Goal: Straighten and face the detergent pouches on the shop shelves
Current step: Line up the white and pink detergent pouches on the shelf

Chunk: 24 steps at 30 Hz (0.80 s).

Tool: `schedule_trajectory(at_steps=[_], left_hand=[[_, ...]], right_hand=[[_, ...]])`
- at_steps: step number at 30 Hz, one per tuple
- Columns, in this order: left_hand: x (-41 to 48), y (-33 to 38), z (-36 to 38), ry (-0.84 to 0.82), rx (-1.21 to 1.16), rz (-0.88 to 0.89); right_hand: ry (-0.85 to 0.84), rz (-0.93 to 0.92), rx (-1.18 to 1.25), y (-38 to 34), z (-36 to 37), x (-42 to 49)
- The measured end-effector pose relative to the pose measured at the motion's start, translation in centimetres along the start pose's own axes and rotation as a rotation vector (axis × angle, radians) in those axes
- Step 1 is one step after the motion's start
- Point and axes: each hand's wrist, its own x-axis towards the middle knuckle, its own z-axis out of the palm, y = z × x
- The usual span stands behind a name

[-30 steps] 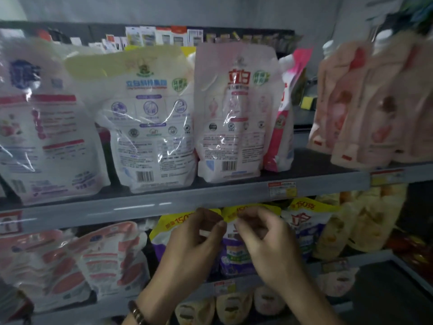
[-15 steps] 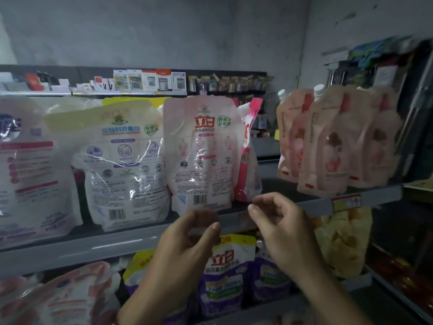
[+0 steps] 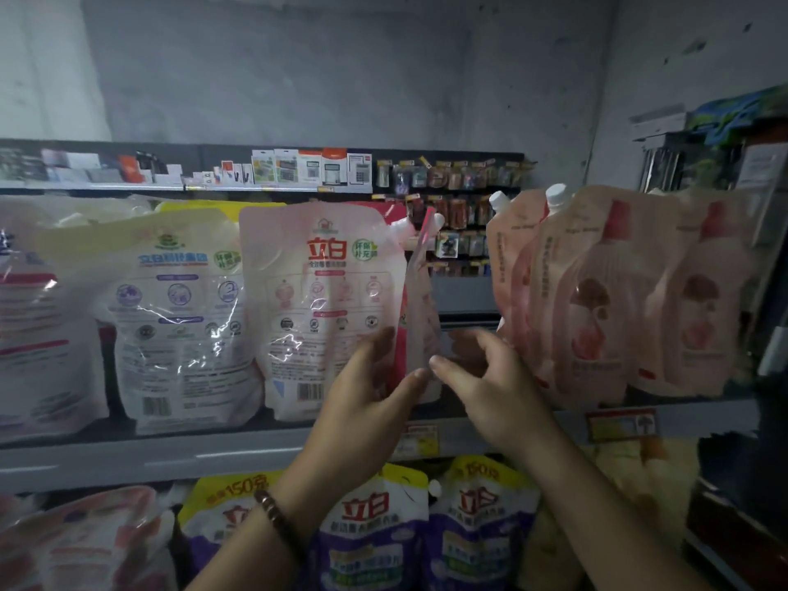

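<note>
Both hands, left [image 3: 366, 390] and right [image 3: 490, 377], are pinching the edge-on pink pouch [image 3: 420, 309] mid-frame; turning it gently should face it forward without toppling neighbours.

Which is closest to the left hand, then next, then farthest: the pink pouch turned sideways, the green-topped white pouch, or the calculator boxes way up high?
1. Sideways pink pouch, at the left hand.
2. Green-topped white pouch, to its left.
3. Calculator boxes, far behind, up high.
</note>
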Motion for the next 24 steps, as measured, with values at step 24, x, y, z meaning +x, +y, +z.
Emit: schedule_trajectory(at_steps=[24], left_hand=[[1.9,-2.5,6.5,0.109,-0.016,-0.057]], right_hand=[[-0.168,0.022,0.089,2.7,-0.5,4.9]])
